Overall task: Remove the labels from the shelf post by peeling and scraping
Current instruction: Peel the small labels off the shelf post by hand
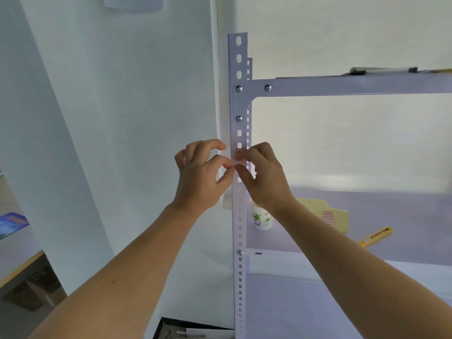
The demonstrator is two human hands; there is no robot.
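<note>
White perforated shelf post (239, 216) stands upright at centre, bearing a red-printed label (236, 154) just below its bolted bracket. Left hand (200, 177) at 9 o'clock pinches thumb to forefinger at the label's lower edge; right hand (263, 177) at 3 o'clock presses fingertips (241, 156) onto it. Paper cup (261, 220) at 5 o'clock.

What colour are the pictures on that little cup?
Green, printed on a white paper cup; the head view shows it, on the shelf behind the right wrist.
</note>
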